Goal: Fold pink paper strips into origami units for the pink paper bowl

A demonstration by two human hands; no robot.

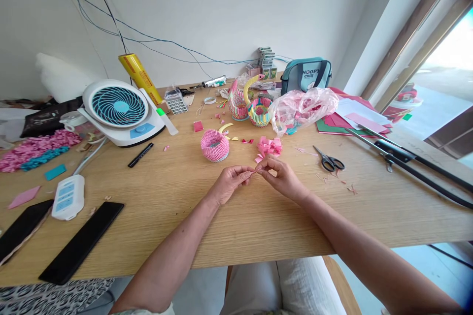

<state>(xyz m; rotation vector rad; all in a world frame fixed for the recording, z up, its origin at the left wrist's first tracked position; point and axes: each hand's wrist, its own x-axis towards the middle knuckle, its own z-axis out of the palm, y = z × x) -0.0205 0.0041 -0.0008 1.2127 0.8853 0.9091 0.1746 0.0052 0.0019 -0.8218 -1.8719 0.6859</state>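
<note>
My left hand (233, 180) and my right hand (278, 173) meet above the table, fingertips pinched together on a small pink paper piece (254, 171). Most of that piece is hidden by the fingers. Just beyond my right hand lies a loose pile of pink paper slips (269, 146). Past my left hand stands a small round pink basket of folded paper pieces (215, 145), with a curved yellow paper strip (225, 128) behind it. Small red folded pieces (247, 141) lie between basket and pile.
Scissors (328, 158) lie to the right among paper scraps, near a long-armed paper cutter (395, 150). Two folded-paper swans (258, 108) stand behind, beside a plastic bag (303, 108). A fan (120, 108), black marker (140, 155), power strip (69, 197) and black slab (83, 241) are left.
</note>
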